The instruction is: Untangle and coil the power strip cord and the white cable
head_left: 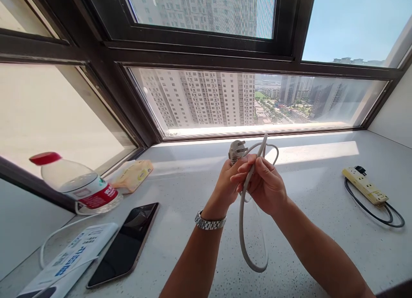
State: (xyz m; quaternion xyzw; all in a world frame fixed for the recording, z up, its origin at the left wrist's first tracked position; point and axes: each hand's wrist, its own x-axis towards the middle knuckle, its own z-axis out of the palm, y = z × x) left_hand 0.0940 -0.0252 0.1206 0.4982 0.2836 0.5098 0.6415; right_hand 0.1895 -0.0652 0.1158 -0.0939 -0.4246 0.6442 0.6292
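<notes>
A light grey power cord (243,212) is held up between my two hands, its loop hanging down in front of them. My left hand (228,182), with a metal watch at the wrist, is closed around the cord; the three-pin plug (237,150) sticks up above its thumb. My right hand (268,184) pinches the cord between thumb and fingers, right beside the left fingertips. Another loop of the cord shows behind the right hand. Part of the cord is hidden by the fingers.
On the speckled white sill (299,238), a yellow power strip (365,186) with a black cord lies at right. At left are a red-capped bottle (80,184), a tissue pack (133,176), a black phone (125,244) and a white printed box (69,261). Windows (206,100) rise behind.
</notes>
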